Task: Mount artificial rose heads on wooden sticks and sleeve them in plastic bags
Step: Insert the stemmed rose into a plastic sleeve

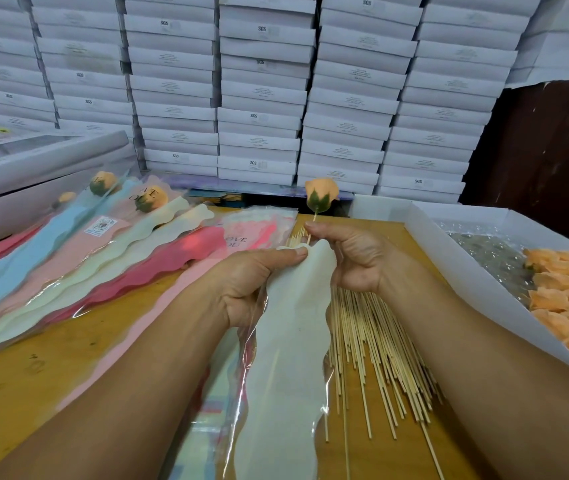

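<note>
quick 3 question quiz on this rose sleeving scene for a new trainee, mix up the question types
1. True or false: the right hand pinches the stick of an orange rose whose head stands above the fingers.
2. What does the left hand grip?
A. a loose stick
B. the cream plastic sleeve
C. a white box
3. Fill in: the spare orange rose heads lie in a white tray on the person's ____ side.

Key
1. True.
2. B; the thumb presses on its top edge.
3. Right; the loose wooden sticks lie on the table between that tray and the sleeve.
</note>
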`<state>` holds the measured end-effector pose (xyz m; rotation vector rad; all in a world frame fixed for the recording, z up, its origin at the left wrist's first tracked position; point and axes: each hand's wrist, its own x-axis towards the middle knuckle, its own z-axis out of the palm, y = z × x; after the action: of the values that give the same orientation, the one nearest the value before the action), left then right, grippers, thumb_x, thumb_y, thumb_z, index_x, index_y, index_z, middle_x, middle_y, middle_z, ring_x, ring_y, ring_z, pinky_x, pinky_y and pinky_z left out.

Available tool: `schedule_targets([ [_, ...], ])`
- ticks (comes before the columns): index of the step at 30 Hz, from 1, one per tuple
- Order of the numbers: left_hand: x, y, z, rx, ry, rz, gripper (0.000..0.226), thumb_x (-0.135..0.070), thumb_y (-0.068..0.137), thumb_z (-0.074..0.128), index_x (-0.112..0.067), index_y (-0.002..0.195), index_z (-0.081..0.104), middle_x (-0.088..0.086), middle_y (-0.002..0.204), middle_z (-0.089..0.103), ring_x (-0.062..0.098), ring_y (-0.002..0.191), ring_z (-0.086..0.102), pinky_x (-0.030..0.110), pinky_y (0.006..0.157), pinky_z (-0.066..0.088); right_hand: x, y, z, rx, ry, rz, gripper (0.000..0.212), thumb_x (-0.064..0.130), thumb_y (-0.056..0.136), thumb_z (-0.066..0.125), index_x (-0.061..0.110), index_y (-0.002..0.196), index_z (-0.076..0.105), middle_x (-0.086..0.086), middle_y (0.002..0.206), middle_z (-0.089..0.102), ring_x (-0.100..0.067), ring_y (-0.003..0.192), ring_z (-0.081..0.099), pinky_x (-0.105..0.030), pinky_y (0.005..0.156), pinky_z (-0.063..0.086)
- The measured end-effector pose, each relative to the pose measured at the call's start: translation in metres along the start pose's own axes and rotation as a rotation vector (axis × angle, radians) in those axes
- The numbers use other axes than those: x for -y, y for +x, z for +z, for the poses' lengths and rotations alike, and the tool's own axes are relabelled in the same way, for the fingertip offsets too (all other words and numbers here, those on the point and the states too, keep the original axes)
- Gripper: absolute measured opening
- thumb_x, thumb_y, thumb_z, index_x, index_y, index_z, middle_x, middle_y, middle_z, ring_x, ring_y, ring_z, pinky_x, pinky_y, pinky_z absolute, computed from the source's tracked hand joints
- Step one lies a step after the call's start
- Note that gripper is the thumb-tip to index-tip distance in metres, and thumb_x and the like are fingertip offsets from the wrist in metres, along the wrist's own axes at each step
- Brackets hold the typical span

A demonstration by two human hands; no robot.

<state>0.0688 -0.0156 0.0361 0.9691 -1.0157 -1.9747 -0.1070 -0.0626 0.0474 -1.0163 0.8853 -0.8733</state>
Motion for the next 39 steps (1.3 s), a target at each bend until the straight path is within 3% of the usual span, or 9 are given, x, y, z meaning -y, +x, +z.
schedule_targets([
  [7,-0.001,-0.001,0.001,0.030,0.001,0.009,0.048,-0.017,0.076,0.070,0.001,0.121,0.065,0.022,0.092,0.071,0.032,0.068,0.071,0.039,0.057,0.060,-0.004,-0.004,-0.005,0.023,-0.048,-0.015,0.019,0.033,0.071,0.078,0.015,0.074,0.073,-0.012,0.102,0.063,-0.028,0.101,0.059,-0.054,0.115,0.037],
  [12,0.000,0.000,0.001,0.040,-0.016,0.010,0.043,-0.015,0.079,0.067,0.000,0.120,0.066,0.021,0.094,0.072,0.031,0.071,0.073,0.039,0.061,0.062,0.000,-0.002,-0.010,-0.102,0.064,-0.055,0.071,0.057,0.077,0.072,0.002,0.122,0.066,-0.019,0.125,0.065,-0.032,0.113,0.058,-0.055,0.114,0.039],
  [14,0.000,0.000,0.001,0.038,-0.019,0.006,0.039,-0.014,0.079,0.067,0.000,0.115,0.067,0.020,0.093,0.073,0.030,0.070,0.073,0.038,0.059,0.062,0.002,-0.002,-0.012,-0.146,0.119,-0.098,0.075,0.061,0.086,0.065,0.002,0.131,0.061,-0.020,0.121,0.069,-0.032,0.111,0.060,-0.055,0.114,0.038],
  [22,0.002,0.001,0.000,0.017,0.006,-0.053,0.033,-0.013,0.077,0.070,0.001,0.107,0.070,0.020,0.093,0.074,0.030,0.070,0.074,0.039,0.061,0.062,0.010,-0.002,-0.004,-0.220,0.177,-0.190,0.026,0.031,0.098,0.062,0.007,0.108,0.068,-0.017,0.102,0.071,-0.022,0.073,0.065,-0.041,0.098,0.049],
  [25,0.001,0.002,0.000,-0.005,-0.022,-0.046,0.032,-0.014,0.078,0.071,0.000,0.106,0.071,0.019,0.096,0.075,0.030,0.073,0.075,0.039,0.062,0.062,0.008,-0.002,-0.005,-0.228,0.136,-0.178,0.022,0.029,0.099,0.061,0.008,0.103,0.069,-0.016,0.099,0.073,-0.020,0.066,0.062,-0.032,0.076,0.051],
  [30,0.000,0.003,-0.003,-0.049,-0.021,-0.058,0.038,-0.015,0.077,0.069,0.000,0.112,0.068,0.019,0.094,0.075,0.029,0.073,0.075,0.037,0.060,0.061,0.004,-0.004,-0.008,-0.233,0.147,-0.155,0.021,0.027,0.097,0.065,0.008,0.096,0.071,-0.017,0.096,0.073,-0.026,0.078,0.065,-0.042,0.098,0.048],
  [32,0.000,0.002,-0.004,-0.075,-0.001,-0.068,0.048,-0.013,0.075,0.070,0.002,0.121,0.065,0.020,0.099,0.074,0.031,0.076,0.075,0.039,0.065,0.063,0.002,-0.005,-0.008,-0.233,0.147,-0.136,0.021,0.027,0.095,0.067,0.007,0.098,0.071,-0.017,0.095,0.073,-0.027,0.081,0.063,-0.043,0.098,0.049],
  [37,0.000,0.000,-0.002,-0.077,0.075,-0.046,0.061,-0.013,0.073,0.073,0.001,0.131,0.061,0.022,0.112,0.071,0.034,0.089,0.071,0.045,0.080,0.061,0.000,-0.012,-0.006,-0.212,0.120,-0.108,0.021,0.026,0.092,0.069,0.005,0.095,0.071,-0.016,0.093,0.073,-0.018,0.060,0.063,-0.031,0.061,0.058],
  [39,0.000,0.000,-0.001,-0.064,0.086,-0.042,0.060,-0.013,0.074,0.073,0.002,0.131,0.061,0.022,0.112,0.070,0.034,0.088,0.071,0.045,0.078,0.060,-0.001,-0.014,-0.007,-0.195,0.095,-0.108,0.021,0.026,0.093,0.068,0.005,0.091,0.072,-0.015,0.092,0.072,-0.015,0.055,0.063,-0.030,0.058,0.057],
])
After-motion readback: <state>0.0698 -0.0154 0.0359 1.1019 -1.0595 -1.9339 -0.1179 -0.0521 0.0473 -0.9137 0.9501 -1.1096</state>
